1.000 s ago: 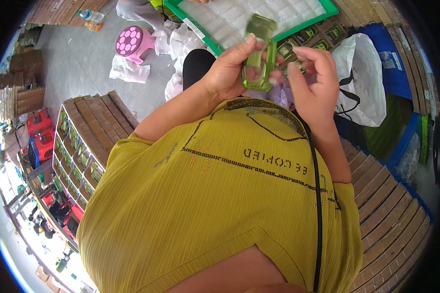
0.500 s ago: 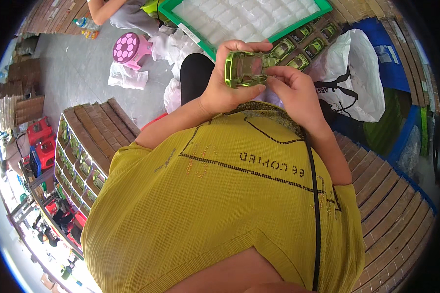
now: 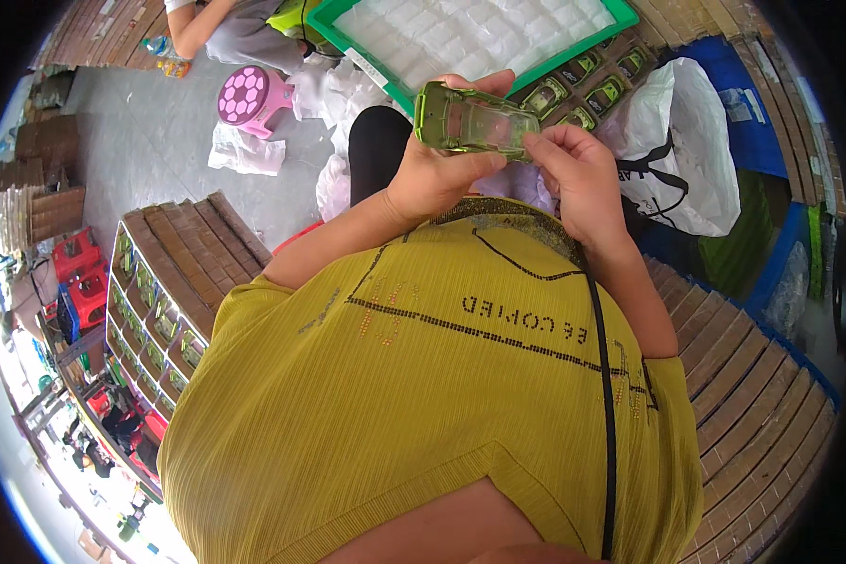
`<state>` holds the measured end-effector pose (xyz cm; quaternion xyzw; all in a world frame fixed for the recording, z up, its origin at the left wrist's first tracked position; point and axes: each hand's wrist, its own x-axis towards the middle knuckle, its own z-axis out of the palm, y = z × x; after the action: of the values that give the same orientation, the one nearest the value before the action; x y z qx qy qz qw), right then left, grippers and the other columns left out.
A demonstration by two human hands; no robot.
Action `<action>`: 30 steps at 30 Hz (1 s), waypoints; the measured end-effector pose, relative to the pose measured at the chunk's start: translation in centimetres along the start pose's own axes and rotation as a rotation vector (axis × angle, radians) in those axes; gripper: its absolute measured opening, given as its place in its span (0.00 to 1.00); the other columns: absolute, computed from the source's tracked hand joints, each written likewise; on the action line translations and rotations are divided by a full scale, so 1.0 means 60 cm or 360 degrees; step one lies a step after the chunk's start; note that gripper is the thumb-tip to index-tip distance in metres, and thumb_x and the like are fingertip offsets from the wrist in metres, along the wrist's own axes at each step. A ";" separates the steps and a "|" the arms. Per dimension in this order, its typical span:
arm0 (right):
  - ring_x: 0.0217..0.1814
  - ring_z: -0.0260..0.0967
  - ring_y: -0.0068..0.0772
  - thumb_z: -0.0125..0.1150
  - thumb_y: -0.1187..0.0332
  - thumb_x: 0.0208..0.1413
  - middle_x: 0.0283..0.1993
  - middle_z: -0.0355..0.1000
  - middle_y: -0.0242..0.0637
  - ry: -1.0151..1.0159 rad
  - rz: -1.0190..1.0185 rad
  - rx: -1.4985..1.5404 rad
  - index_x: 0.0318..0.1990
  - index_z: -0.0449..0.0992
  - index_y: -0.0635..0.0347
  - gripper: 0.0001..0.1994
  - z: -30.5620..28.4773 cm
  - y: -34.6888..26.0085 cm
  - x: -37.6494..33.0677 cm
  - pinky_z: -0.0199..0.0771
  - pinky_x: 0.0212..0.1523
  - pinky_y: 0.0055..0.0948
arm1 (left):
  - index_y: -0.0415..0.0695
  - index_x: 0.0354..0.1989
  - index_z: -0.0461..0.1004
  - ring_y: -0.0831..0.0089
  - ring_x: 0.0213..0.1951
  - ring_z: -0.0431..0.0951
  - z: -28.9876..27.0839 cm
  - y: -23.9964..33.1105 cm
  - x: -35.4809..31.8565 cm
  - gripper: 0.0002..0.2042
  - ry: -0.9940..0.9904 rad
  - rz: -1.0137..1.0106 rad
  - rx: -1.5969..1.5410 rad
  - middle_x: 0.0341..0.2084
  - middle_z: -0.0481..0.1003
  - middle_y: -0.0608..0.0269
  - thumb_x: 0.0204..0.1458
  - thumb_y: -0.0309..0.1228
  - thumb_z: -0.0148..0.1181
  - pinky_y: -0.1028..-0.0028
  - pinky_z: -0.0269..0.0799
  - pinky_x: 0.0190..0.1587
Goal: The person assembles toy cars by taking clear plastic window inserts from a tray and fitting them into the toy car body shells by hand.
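Note:
A clear-windowed, metallic green toy car body is held up in front of my chest. My left hand wraps round it from the left, thumb along its near side and fingers behind. At its right end my right hand pinches the edge between thumb and fingertips. Just beyond my right hand, several green toy cars sit in the compartments of a brown cardboard tray.
A green-rimmed crate of white wrapped pieces lies ahead. To the right slumps a white bag with black straps. Stacked cardboard trays flank me. A pink stool stands at the left, and another person's arm shows beyond it.
The toy car body has turned a little and extends more level toward the right. My right hand has shifted slightly right and down with its end; my left hand keeps its grip.

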<state>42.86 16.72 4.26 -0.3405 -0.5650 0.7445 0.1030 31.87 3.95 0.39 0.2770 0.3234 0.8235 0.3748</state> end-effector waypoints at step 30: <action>0.20 0.60 0.15 0.62 0.76 0.47 0.25 0.72 0.32 -0.0014 -0.0185 0.0371 0.28 0.71 0.62 0.05 -0.029 0.004 0.004 0.57 0.23 0.16 | 0.52 0.55 0.61 0.52 0.61 0.57 -0.015 0.027 -0.007 0.21 0.0178 -0.0376 -0.0712 0.58 0.58 0.46 0.50 0.33 0.53 0.51 0.55 0.57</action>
<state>43.82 18.11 3.72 -0.2897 -0.4939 0.7993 0.1824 30.76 2.51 0.93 0.1015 0.1835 0.8391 0.5019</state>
